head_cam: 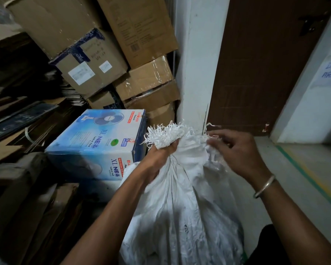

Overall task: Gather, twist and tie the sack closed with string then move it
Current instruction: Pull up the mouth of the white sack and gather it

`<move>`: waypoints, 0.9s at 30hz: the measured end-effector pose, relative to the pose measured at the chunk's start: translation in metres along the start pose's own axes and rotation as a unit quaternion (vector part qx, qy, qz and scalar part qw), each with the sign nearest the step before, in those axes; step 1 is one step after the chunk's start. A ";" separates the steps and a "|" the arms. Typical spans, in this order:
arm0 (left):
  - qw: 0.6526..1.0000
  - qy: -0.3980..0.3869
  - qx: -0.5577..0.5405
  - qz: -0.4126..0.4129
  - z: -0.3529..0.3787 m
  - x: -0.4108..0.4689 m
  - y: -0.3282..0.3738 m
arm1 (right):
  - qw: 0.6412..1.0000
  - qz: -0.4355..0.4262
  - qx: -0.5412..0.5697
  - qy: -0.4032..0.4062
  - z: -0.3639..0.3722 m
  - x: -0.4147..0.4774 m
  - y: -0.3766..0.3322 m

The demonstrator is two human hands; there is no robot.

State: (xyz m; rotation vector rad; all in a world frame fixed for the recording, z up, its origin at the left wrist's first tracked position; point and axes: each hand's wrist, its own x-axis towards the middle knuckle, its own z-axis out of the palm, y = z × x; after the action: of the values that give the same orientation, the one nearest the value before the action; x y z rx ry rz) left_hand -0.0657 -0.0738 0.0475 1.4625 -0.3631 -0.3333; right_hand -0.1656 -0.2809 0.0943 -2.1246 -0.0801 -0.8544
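A full white woven sack (182, 211) stands on the floor in front of me. Its mouth is bunched into a neck with a frayed white fringe (164, 133) sticking up. My left hand (159, 157) is clenched around the left part of that gathered neck, just under the fringe. My right hand (235, 150) pinches the loose right part of the sack mouth between fingers and thumb. A metal bangle sits on that wrist. I see no separate string clearly; thin frayed strands hang near my right fingers.
A blue and white table fan box (96, 146) stands left of the sack. Stacked cardboard boxes (107, 52) rise behind it. A white pillar (197, 66) and a brown door (262, 60) are just beyond the sack. Grey floor with a green and yellow line (310, 180) lies at right.
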 end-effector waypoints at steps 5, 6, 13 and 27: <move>0.999 -0.035 -0.008 -0.024 0.008 0.000 -0.003 | 0.979 0.079 0.186 -0.039 -0.014 0.025 -0.032; 0.999 -0.033 -0.012 -0.023 0.011 -0.001 0.000 | 0.970 0.100 0.204 -0.084 -0.011 0.027 -0.033; 0.997 0.017 -0.072 0.000 -0.003 -0.007 -0.001 | 0.946 0.086 0.119 0.288 0.001 -0.008 -0.001; 0.994 -0.018 -0.103 -0.034 0.024 -0.010 0.009 | 0.975 0.149 0.115 0.115 0.125 -0.020 0.010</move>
State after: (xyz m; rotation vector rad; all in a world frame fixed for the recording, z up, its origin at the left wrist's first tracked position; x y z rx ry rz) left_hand -0.0849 -0.0908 0.0583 1.2693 -0.2987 -0.4395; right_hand -0.1091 -0.1935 0.0222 -1.7538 0.2434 -0.8584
